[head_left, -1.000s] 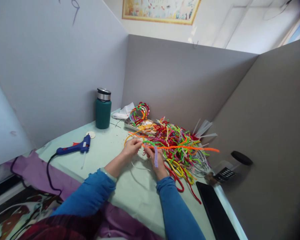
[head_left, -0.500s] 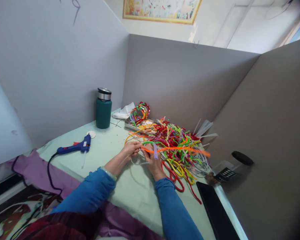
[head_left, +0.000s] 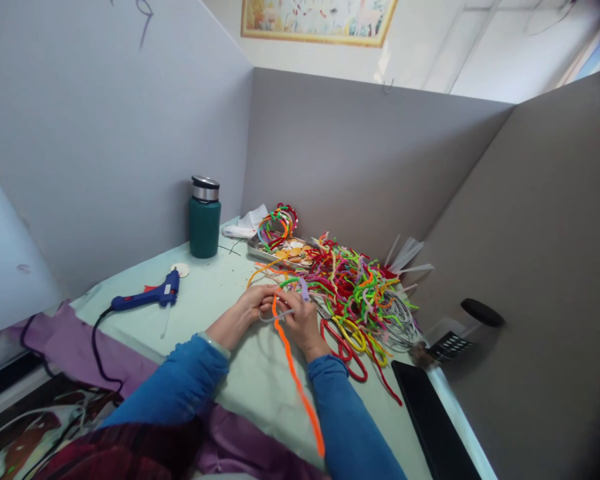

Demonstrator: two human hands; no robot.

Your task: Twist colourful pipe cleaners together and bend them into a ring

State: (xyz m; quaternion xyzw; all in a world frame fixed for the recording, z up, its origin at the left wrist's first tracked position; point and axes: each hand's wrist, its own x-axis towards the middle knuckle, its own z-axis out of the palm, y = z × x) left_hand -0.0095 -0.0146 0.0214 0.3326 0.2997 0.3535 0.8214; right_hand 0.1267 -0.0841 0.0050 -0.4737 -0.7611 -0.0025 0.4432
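Note:
My left hand [head_left: 255, 305] and my right hand [head_left: 301, 320] meet over the middle of the table, fingers closed. Between their fingertips they pinch an orange pipe cleaner [head_left: 296, 380], whose long end hangs down toward me beside my right forearm. A whitish strand [head_left: 267, 320] curves below the fingers. A short purple piece [head_left: 305, 289] and a green strand [head_left: 293, 281] show at my right fingers; how they join the orange one is hidden. Just beyond my right hand lies a heap of many-coloured pipe cleaners [head_left: 350, 280].
To the left are a blue glue gun [head_left: 155, 295] with a cord and a green bottle [head_left: 205, 227]. A metal tray [head_left: 260, 252] holds small discs and coiled rings. Red-handled scissors [head_left: 347, 357] and a black flat object [head_left: 430, 420] are on the right. Grey panels [head_left: 360, 160] surround the table.
The orange pipe cleaner's long end has swung from pointing right across the heap to hanging down toward me. My hands stay in nearly the same place. The purple piece has tilted and shifted up.

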